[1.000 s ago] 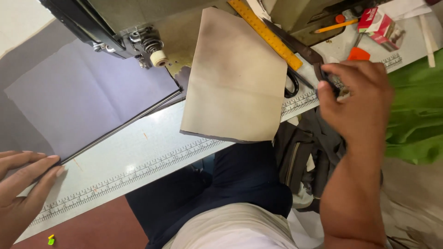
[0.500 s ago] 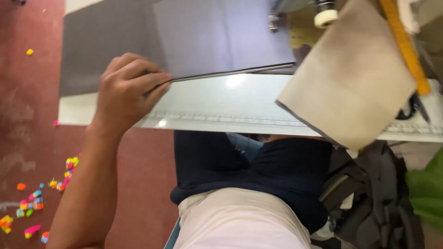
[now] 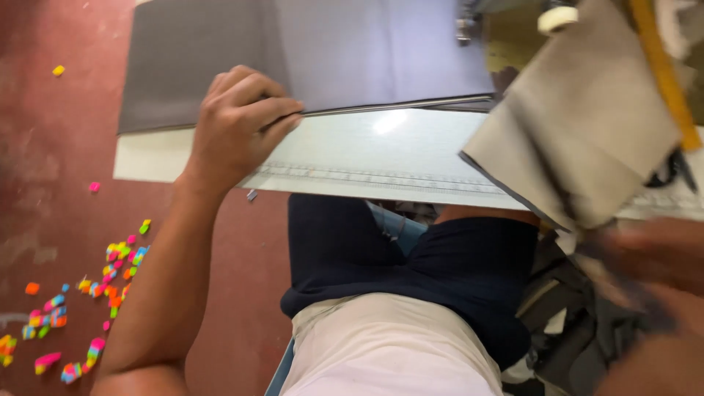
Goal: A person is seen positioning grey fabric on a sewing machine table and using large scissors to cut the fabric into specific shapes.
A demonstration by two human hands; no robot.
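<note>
A left hand [image 3: 235,128] is pinching the grey sheet's [image 3: 308,51] near edge, steadying it on the bench [image 3: 367,158] (right hand [image 3: 653,257] blurred, grip unclear).

Bare table strip [image 3: 381,150] between sheets
</note>
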